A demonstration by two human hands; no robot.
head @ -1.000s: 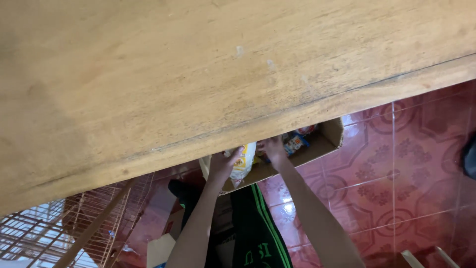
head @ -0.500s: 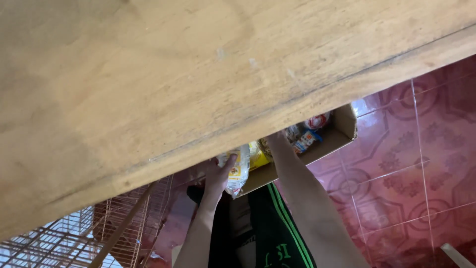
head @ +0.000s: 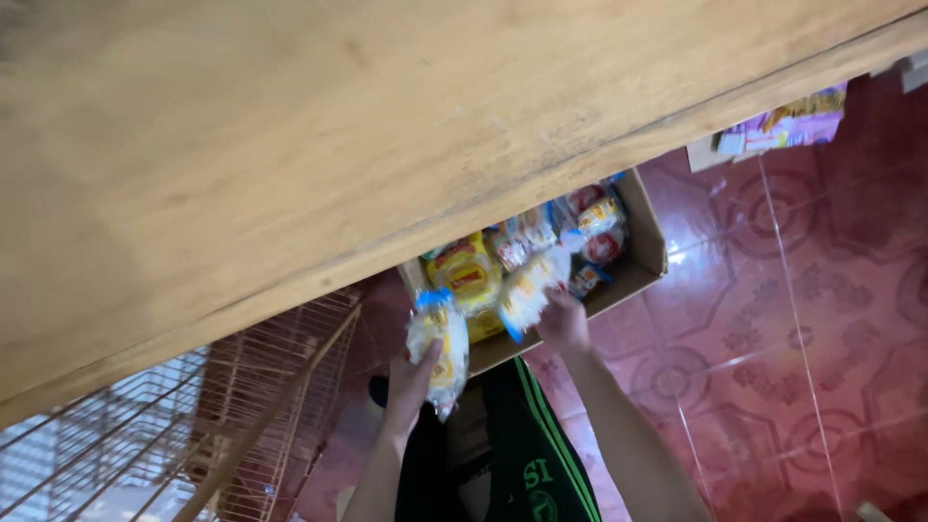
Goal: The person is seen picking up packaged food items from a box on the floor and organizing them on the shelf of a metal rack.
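A cardboard box [head: 646,253] full of several colourful snack packets sits on the red tiled floor, partly hidden under a wooden tabletop [head: 338,126]. My left hand [head: 411,372] holds a clear packet with yellow and blue print [head: 438,350] just outside the box's near left corner. My right hand [head: 561,319] is at the box's front edge, gripping a second, similar packet [head: 530,287] that is lifted over the other packets. My legs in dark trousers with green stripes [head: 527,454] are below the box.
A wire rack [head: 193,425] stands at the lower left under the tabletop. More colourful packages [head: 783,126] lie on the red patterned floor tiles [head: 793,338] at the upper right.
The view has shifted so more of the box shows. My left hand has drawn a packet out of the box toward me, and my right hand has taken hold of another packet.
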